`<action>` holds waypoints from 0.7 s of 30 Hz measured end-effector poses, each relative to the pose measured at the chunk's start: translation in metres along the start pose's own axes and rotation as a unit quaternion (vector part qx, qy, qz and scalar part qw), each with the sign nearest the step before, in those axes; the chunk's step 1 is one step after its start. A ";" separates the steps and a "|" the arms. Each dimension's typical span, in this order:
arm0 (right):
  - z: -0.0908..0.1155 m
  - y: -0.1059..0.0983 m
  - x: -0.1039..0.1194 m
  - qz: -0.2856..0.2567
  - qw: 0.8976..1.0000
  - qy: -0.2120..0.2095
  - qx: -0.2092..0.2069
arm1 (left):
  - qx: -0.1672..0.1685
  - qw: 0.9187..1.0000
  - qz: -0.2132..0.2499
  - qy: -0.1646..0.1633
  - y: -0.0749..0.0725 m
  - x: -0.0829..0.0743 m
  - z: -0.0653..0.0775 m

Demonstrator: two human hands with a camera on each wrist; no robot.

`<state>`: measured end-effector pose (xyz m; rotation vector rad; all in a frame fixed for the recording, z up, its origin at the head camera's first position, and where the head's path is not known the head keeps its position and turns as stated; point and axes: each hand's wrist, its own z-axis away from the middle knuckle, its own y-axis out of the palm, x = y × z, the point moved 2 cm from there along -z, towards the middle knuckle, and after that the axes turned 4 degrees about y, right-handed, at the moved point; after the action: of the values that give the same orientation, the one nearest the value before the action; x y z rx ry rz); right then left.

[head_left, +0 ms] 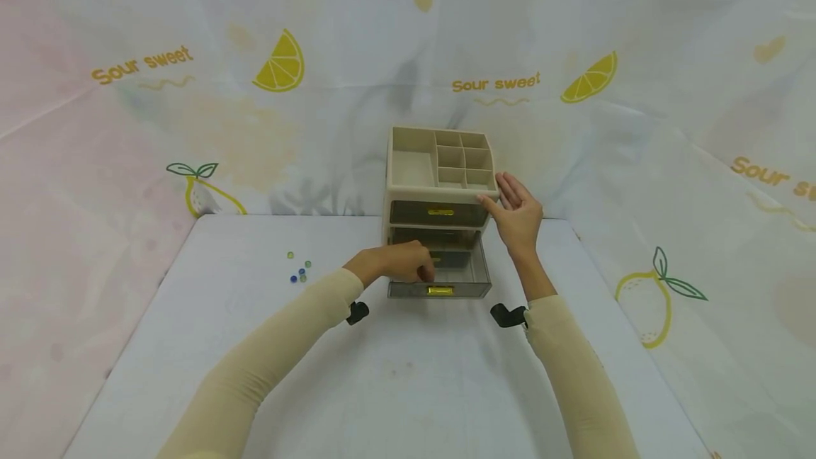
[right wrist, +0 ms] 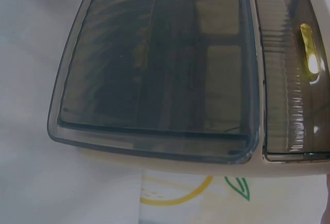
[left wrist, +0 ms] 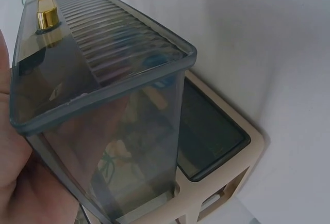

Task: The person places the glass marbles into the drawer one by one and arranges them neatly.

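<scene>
A cream desktop organizer (head_left: 411,161) has smoky see-through drawers with gold handles. One drawer (head_left: 472,290) below the closed top one is pulled out. My left hand (head_left: 398,261) reaches over its left side, fingers curled down at the front panel's inner edge; in the left wrist view the palm (left wrist: 31,182) lies against the drawer's rim. Its fingertips are hidden. My right hand (head_left: 519,218) holds the organizer's upper right front corner, thumb on the front edge and fingers along the side. The right wrist view shows the pulled-out drawer (right wrist: 154,79) beside the closed top drawer (right wrist: 283,69).
Several small glass marbles (head_left: 302,271), blue and greenish, lie on the white table (head_left: 255,346) left of the organizer. The organizer's top has open compartments (head_left: 451,156). A lemon-print cloth (head_left: 357,34) hangs behind the table.
</scene>
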<state>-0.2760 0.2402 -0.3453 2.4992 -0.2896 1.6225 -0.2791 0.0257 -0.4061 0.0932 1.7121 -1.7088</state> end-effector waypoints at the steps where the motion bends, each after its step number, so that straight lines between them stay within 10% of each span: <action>1: 0.000 0.000 0.000 0.000 1.000 0.000 0.000 | -0.001 1.000 0.001 0.001 0.000 0.000 0.001; 12: 0.000 0.002 0.002 -0.006 1.000 0.001 -0.001 | -0.075 0.995 -0.002 0.063 0.001 0.004 0.009; 21: -0.001 0.002 -0.001 -0.004 1.000 -0.007 -0.006 | -0.183 0.976 0.007 0.117 -0.001 0.013 0.036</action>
<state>-0.2774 0.2389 -0.3460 2.4994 -0.2914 1.5971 -0.2742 -0.0118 -0.4080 0.1418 2.1671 -1.3877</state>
